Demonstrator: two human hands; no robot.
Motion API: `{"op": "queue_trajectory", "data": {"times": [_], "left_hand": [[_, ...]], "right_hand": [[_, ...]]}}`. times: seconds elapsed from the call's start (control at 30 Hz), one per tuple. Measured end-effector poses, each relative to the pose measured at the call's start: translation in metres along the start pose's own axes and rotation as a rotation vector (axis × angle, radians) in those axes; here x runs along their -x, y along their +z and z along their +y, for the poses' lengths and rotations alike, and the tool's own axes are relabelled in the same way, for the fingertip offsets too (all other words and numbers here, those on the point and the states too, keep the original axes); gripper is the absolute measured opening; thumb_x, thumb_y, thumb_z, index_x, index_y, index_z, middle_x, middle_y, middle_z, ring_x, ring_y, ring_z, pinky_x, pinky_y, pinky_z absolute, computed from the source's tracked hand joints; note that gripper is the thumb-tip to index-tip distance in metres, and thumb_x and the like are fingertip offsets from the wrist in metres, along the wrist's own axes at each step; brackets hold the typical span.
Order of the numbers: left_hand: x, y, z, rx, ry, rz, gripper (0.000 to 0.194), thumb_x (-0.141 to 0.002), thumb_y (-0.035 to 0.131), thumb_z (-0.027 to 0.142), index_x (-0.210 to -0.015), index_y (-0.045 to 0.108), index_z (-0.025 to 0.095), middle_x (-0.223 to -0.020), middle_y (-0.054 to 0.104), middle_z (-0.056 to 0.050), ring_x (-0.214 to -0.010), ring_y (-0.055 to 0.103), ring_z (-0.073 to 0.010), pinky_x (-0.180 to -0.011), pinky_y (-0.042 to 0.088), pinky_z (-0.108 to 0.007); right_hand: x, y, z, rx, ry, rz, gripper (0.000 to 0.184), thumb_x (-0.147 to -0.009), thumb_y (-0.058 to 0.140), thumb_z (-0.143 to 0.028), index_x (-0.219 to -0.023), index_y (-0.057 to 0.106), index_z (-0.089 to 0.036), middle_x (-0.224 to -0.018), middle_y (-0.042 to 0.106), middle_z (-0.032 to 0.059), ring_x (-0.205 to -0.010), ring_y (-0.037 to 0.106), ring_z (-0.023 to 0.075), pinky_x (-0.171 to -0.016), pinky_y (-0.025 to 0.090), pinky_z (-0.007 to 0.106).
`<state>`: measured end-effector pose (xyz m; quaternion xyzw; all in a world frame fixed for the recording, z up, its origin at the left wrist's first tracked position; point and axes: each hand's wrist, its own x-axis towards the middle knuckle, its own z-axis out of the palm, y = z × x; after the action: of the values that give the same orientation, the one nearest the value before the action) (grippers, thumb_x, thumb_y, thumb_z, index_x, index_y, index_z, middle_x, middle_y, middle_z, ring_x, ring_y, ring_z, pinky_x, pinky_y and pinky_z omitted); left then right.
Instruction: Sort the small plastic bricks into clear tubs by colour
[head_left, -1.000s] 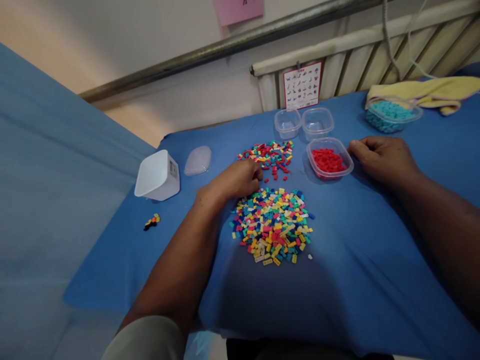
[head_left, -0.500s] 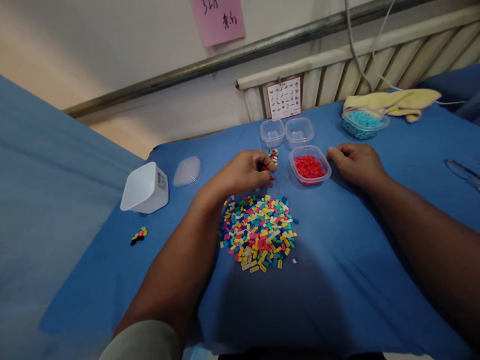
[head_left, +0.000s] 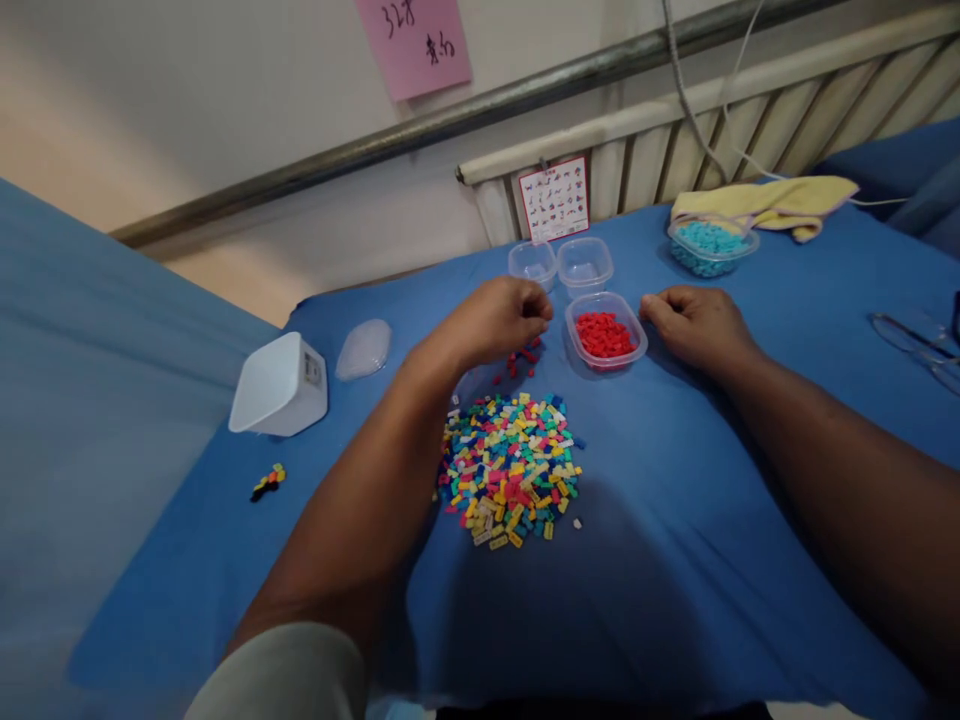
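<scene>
1. Left hand [head_left: 504,315], head view: fingers bent, thumb drawn toward the forefinger, just left of the tub of red bricks; whether anything is pinched between the tips cannot be told.
2. Right hand [head_left: 697,318]: loosely curled beside the right rim of that red tub [head_left: 637,330]; nothing shows in its grasp, and contact with the rim cannot be made out.
3. Small bricks: red bricks [head_left: 604,335] lie in the tub, loose red bricks [head_left: 517,365] lie near the left hand, and a mixed pile [head_left: 514,465] spreads nearest the person.
4. Likely faults: a low sweep of the left forearm could scatter the pile; a nudge from the right hand could tip the light-looking tub; a loose pinch could drop so small a brick among other colours.
5. Surface: blue cloth [head_left: 675,560], faintly creased, bears two transparent tubs, a tub of turquoise bricks [head_left: 709,238] before a yellow towel [head_left: 772,200], a white box [head_left: 292,395], a translucent lid [head_left: 364,349] and, at far right, eyeglasses [head_left: 915,345].
6. Room: a radiator [head_left: 645,165] with a red-bordered card [head_left: 555,200] stands behind, below a pipe [head_left: 375,152] and a pink note [head_left: 416,45].
</scene>
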<state>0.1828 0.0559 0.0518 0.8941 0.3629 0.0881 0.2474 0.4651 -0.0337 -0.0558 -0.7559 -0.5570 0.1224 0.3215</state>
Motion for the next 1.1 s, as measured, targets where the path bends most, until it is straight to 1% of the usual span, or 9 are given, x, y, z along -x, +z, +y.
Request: {"op": "queue_trajectory", "data": {"times": [0.13,0.2,0.3,0.5,0.67,0.83,0.93,1.0,1.1], "left_hand": [[0.044,-0.012,-0.018,-0.182,-0.099,-0.115,0.020,-0.090,0.067,0.015,-0.100,0.084,0.018,-0.091,0.080,-0.002,-0.080,0.066,-0.0178,-0.074,0.046,-0.033],[0.059,-0.009,-0.026,-0.248,-0.093,-0.156,0.029,-0.089,0.067,0.014,-0.112,0.084,0.020,-0.105,0.082,-0.004,-0.091,0.071,-0.0207,-0.081,0.050,-0.034],[0.069,0.002,-0.033,-0.300,-0.021,-0.188,0.040,-0.090,0.067,0.013,-0.127,0.081,0.020,-0.126,0.079,-0.009,-0.109,0.072,-0.0251,-0.093,0.055,-0.036],[0.064,0.019,-0.040,-0.327,0.002,-0.148,0.037,-0.092,0.058,0.008,-0.121,0.080,0.017,-0.122,0.077,-0.011,-0.115,0.071,-0.0282,-0.102,0.056,-0.040],[0.060,0.022,-0.045,-0.362,-0.078,0.013,0.033,-0.096,0.062,0.012,-0.126,0.077,0.014,-0.129,0.077,-0.016,-0.124,0.070,-0.0319,-0.107,0.055,-0.042],[0.061,0.020,-0.042,-0.354,-0.101,-0.052,0.027,-0.095,0.061,0.008,-0.114,0.078,0.016,-0.116,0.080,-0.011,-0.104,0.072,-0.0268,-0.092,0.055,-0.037],[0.062,0.020,-0.041,-0.300,-0.120,-0.054,0.032,-0.094,0.062,0.006,-0.120,0.079,0.015,-0.113,0.080,-0.010,-0.097,0.072,-0.0252,-0.086,0.054,-0.036],[0.061,0.020,-0.042,-0.278,-0.114,-0.047,0.034,-0.094,0.063,0.007,-0.123,0.079,0.014,-0.112,0.080,-0.010,-0.097,0.071,-0.0252,-0.086,0.054,-0.036],[0.059,0.022,-0.043,-0.316,-0.050,-0.047,0.033,-0.094,0.062,0.006,-0.121,0.079,0.014,-0.117,0.079,-0.012,-0.108,0.071,-0.0269,-0.096,0.055,-0.038]], "right_hand": [[0.001,0.000,0.000,0.010,0.027,0.000,0.042,-0.104,0.056,-0.056,-0.091,0.083,-0.025,-0.085,0.080,0.0087,-0.080,0.070,0.0274,-0.069,0.042,0.038],[0.001,0.000,0.000,0.019,0.026,-0.007,0.042,-0.104,0.056,-0.056,-0.091,0.082,-0.026,-0.086,0.080,0.0086,-0.080,0.070,0.0279,-0.069,0.042,0.038],[0.001,0.000,0.001,0.033,0.018,-0.006,0.042,-0.104,0.055,-0.055,-0.094,0.083,-0.026,-0.087,0.081,0.0085,-0.082,0.071,0.0286,-0.070,0.042,0.038],[0.004,-0.002,0.000,0.021,0.015,-0.004,0.044,-0.105,0.057,-0.055,-0.093,0.084,-0.023,-0.085,0.080,0.0097,-0.080,0.069,0.0267,-0.070,0.040,0.038],[0.004,-0.002,-0.001,0.002,0.026,0.003,0.046,-0.103,0.058,-0.055,-0.096,0.085,-0.019,-0.085,0.081,0.0096,-0.078,0.068,0.0242,-0.070,0.041,0.036],[0.002,0.001,0.003,-0.002,0.028,0.016,0.047,-0.101,0.058,-0.056,-0.095,0.086,-0.019,-0.084,0.080,0.0084,-0.077,0.068,0.0240,-0.069,0.039,0.035],[0.002,0.001,0.003,-0.006,0.025,0.010,0.047,-0.102,0.058,-0.056,-0.095,0.086,-0.019,-0.084,0.080,0.0084,-0.078,0.068,0.0236,-0.069,0.039,0.035],[0.002,0.000,0.003,-0.005,0.024,0.010,0.046,-0.102,0.058,-0.055,-0.095,0.086,-0.018,-0.084,0.080,0.0089,-0.078,0.068,0.0233,-0.069,0.039,0.035],[0.004,-0.001,0.000,0.005,0.027,0.014,0.045,-0.103,0.059,-0.054,-0.095,0.085,-0.018,-0.085,0.080,0.0099,-0.078,0.068,0.0230,-0.069,0.039,0.035]]}}
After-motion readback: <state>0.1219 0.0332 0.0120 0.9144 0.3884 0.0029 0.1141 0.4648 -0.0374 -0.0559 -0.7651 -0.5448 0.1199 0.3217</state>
